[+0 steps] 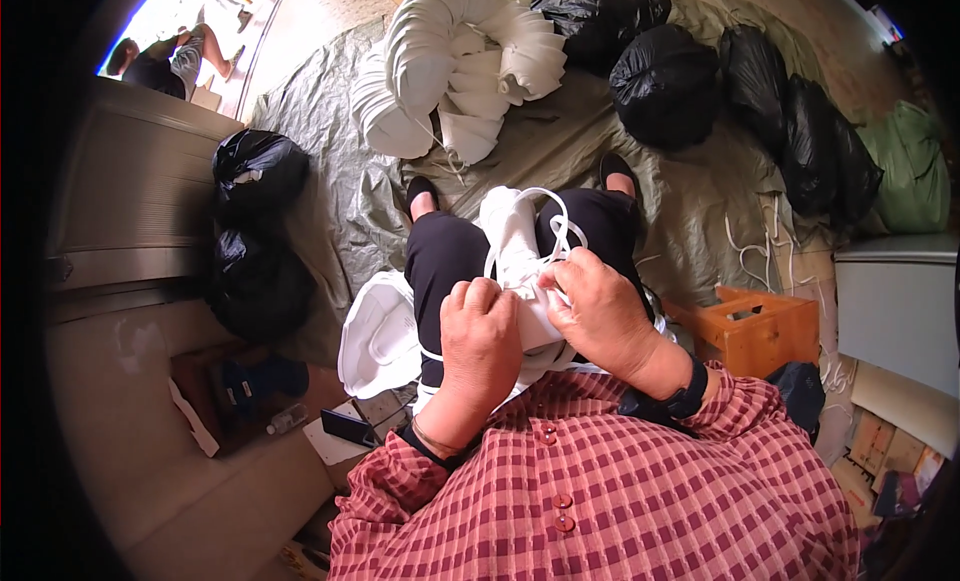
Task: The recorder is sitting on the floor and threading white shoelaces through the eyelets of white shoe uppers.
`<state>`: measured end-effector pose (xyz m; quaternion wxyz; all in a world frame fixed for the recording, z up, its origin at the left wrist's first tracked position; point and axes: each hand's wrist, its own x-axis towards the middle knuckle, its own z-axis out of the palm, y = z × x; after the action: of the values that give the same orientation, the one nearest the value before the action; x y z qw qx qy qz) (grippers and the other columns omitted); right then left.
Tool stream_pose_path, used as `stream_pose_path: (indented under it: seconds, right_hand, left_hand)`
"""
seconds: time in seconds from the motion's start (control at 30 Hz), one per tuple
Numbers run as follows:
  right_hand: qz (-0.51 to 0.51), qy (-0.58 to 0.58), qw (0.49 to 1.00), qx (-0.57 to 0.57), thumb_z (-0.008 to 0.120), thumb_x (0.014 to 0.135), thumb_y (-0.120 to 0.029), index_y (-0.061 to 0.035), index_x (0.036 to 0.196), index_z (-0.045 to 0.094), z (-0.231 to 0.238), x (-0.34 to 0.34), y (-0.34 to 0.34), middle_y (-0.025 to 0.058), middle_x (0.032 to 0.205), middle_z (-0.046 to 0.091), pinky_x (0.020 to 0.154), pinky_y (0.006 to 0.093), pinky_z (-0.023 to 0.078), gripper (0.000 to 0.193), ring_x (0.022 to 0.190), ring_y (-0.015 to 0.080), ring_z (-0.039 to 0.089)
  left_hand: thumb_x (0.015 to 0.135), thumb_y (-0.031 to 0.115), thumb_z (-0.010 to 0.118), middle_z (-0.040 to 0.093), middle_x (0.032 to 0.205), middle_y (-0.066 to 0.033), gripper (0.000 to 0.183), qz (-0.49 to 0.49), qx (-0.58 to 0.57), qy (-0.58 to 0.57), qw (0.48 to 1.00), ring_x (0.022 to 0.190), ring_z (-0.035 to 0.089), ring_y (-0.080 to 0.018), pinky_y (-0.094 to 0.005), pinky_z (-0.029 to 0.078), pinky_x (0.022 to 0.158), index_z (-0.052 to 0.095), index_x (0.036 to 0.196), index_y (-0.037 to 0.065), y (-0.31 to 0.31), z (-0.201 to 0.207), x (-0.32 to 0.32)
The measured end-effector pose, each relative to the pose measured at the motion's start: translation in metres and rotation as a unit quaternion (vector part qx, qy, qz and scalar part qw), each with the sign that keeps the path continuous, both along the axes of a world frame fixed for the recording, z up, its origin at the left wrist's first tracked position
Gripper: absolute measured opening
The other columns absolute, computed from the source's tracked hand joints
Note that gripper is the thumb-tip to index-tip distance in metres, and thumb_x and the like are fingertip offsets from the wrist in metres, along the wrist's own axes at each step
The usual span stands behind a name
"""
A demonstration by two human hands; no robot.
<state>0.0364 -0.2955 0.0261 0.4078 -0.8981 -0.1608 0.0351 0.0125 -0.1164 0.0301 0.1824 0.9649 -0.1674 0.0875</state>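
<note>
A white shoe upper (511,231) lies in my lap, its toe end pointing away from me between my knees. My left hand (480,331) is closed on its left edge, with the fingertips curled in near the middle. Across from it, my right hand (603,311) pinches a white shoelace (553,198) at the opening; part of the lace loops up above the hand. The fingers cover the exact spot where lace and upper meet. Beside my left thigh sits another white shoe piece (380,336), with more white material partly hidden under my forearms.
Ahead on the grey-green tarp (320,111) lie curved stacks of nested white pieces (440,51). Black plastic bags (665,86) line the far and left sides. A wooden stool (755,326) and loose white laces (765,246) are at my right. A person (165,66) is at the far left.
</note>
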Motion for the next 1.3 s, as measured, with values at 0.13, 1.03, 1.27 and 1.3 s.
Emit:
stream_pose_path:
  seconds: [0.13, 1.03, 1.27, 1.3]
  right_hand:
    - [0.001, -0.005, 1.0, 0.016, 0.068, 0.082, -0.006, -0.006, 0.1, 0.064, 0.0, 0.0, 0.001, 0.0123, 0.094, 0.059, 0.073, 0.0421, 0.053, 0.018, 0.083, 0.033, 0.064]
    - [0.142, -0.104, 0.98, -0.091, 0.065, 0.087, -0.006, -0.0032, 0.095, 0.062, 0.029, 0.013, -0.005, 0.0136, 0.092, 0.06, 0.073, 0.04, 0.056, 0.009, 0.087, 0.0305, 0.066]
    - [0.044, 0.057, 0.991, 0.115, 0.056, 0.092, 0.005, -0.0003, 0.117, 0.059, 0.042, -0.003, -0.011, 0.0167, 0.094, 0.066, 0.074, 0.0383, 0.054, 0.026, 0.08, 0.0308, 0.067]
    - [0.051, 0.063, 0.99, 0.113, 0.054, 0.092, 0.006, -0.0002, 0.117, 0.058, 0.042, -0.005, -0.008, 0.017, 0.094, 0.067, 0.074, 0.0387, 0.054, 0.026, 0.081, 0.0312, 0.067]
  left_hand:
    - [0.079, 0.007, 0.065, 0.056, 0.09, -0.0066, 0.005, -0.006, -0.006, -0.014, 1.0, 0.087, 0.056, -0.0269, -0.0399, 0.042, 0.077, 0.064, 0.083, 0.005, 0.001, -0.002, 0.0]
    - [0.08, 0.004, 0.067, 0.061, 0.095, -0.007, 0.013, -0.023, -0.155, 0.004, 0.988, 0.09, 0.059, -0.029, -0.0401, 0.045, 0.078, 0.064, 0.092, 0.008, 0.004, -0.005, 0.01]
    - [0.09, 0.018, 0.07, 0.063, 0.067, -0.0057, 0.023, 0.083, -0.557, 0.094, 0.821, 0.061, 0.058, -0.0117, -0.0306, 0.047, 0.056, 0.064, 0.078, -0.001, 0.004, 0.006, 0.134]
    - [0.089, 0.022, 0.07, 0.062, 0.062, -0.0059, 0.026, 0.081, -0.592, 0.094, 0.797, 0.056, 0.057, -0.0121, -0.0298, 0.048, 0.055, 0.067, 0.081, -0.003, 0.004, 0.02, 0.175]
